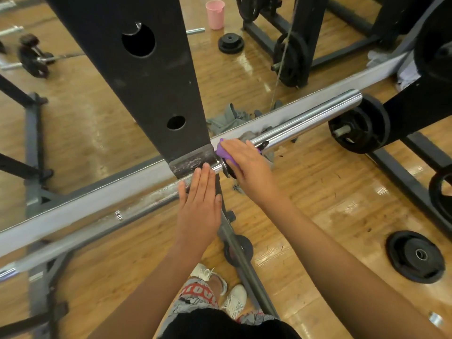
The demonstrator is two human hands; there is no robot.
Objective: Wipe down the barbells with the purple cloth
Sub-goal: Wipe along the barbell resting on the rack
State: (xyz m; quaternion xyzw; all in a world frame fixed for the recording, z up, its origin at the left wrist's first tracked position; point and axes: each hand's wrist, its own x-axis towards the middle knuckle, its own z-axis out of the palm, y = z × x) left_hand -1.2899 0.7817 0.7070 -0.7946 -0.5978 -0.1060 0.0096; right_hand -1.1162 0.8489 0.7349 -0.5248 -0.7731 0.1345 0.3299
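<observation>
A chrome barbell (310, 118) lies across a black rack upright (156, 94), its shiny sleeve pointing up to the right. My right hand (247, 162) grips the purple cloth (223, 152) wrapped round the sleeve at the collar, right beside the upright. The cloth shows only at the hand's left edge and under the fingers. My left hand (199, 201) rests flat, fingers straight, on the thinner shaft just left of the collar. The shaft (73, 241) runs down to the left edge.
A grey frame beam (97, 199) runs parallel behind the bar. Black weight plates lie on the wooden floor at right (415, 256) and far centre (231, 43). A pink cup (215, 14) stands at the back. A grey rag (230, 118) lies by the beam.
</observation>
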